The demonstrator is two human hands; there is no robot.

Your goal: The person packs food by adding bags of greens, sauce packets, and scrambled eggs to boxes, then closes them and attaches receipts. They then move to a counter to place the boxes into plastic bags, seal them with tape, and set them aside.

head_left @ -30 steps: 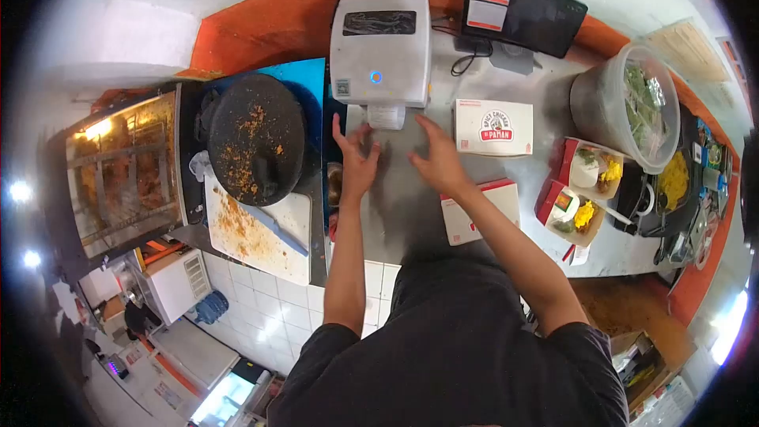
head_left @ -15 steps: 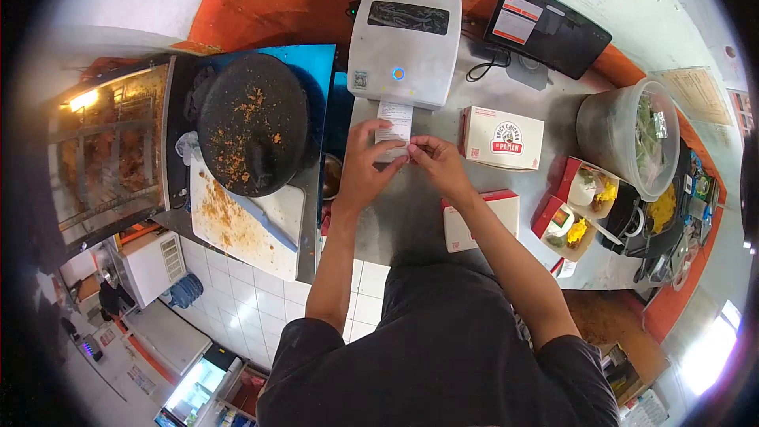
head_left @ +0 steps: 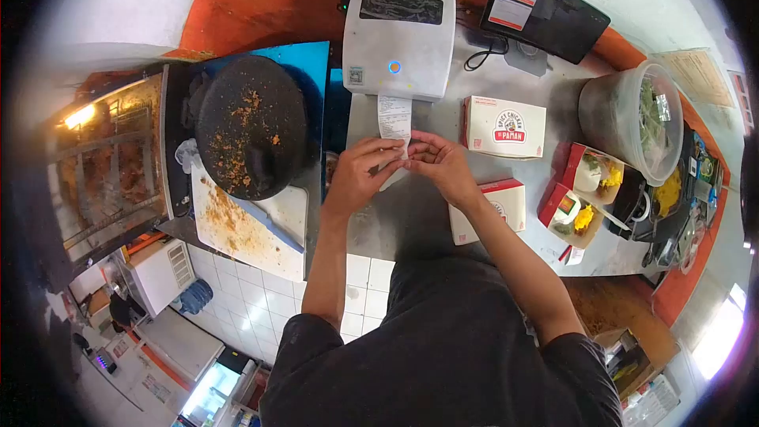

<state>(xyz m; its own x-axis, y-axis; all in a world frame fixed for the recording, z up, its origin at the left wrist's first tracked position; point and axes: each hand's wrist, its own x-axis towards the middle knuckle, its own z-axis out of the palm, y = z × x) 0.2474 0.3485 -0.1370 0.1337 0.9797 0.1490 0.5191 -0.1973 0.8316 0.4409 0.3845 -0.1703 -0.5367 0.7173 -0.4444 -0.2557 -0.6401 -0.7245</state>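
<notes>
A printed paper strip (head_left: pixel 394 117) hangs out of the front of a white printer (head_left: pixel 401 35) with a glowing blue ring. My left hand (head_left: pixel 362 177) pinches the strip's left side near its lower part. From the right, my right hand (head_left: pixel 443 168) pinches the strip's other edge, its fingertips close to those of my left hand. The strip's lower end shows below the fingers. Right of the printer lies a closed white-and-red box (head_left: pixel 504 127), and a second closed box (head_left: pixel 489 211) sits beside my right forearm.
A tablet (head_left: pixel 545 14) stands behind the boxes. Two open food boxes (head_left: pixel 566 213) and a clear tub (head_left: pixel 632 122) are at the right. To the left are a round black board (head_left: pixel 253 126) with crumbs, a knife (head_left: pixel 269 225) and a white cutting board (head_left: pixel 229 229).
More of the paper strip shows below the printer, and both hands have shifted slightly away from it. The fingers of my right hand are spread a little differently.
</notes>
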